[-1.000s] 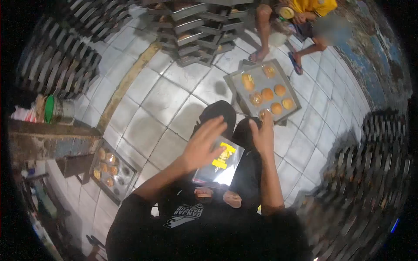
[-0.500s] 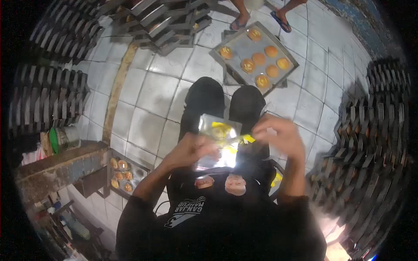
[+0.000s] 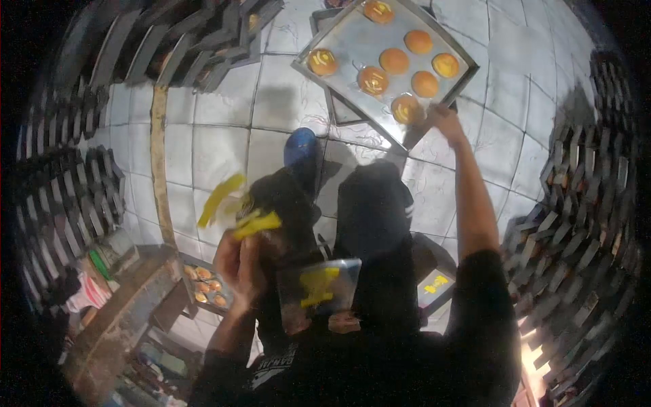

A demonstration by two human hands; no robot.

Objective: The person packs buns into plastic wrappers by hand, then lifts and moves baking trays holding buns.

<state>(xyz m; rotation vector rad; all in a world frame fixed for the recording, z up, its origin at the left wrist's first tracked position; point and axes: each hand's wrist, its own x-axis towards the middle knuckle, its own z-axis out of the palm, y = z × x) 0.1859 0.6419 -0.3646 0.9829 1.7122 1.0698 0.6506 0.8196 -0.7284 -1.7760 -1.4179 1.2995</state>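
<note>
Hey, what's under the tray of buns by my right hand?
Edges of what looks like a second tray stick out over the floor tiles. The bun tray covers the rest, contents included.

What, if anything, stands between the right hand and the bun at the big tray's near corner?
Nothing visible does: the right hand is at the edge of the tray, beside the bun; blur hides whether they touch.

- Eight buns [image 3: 394, 61] on the large baking tray [image 3: 352, 39]
- Six visible buns in another tray [image 3: 210, 264], left of it
- At least three yellow-printed bags [image 3: 319, 285], nearer than it
- Two hands [image 3: 243, 264]
</note>
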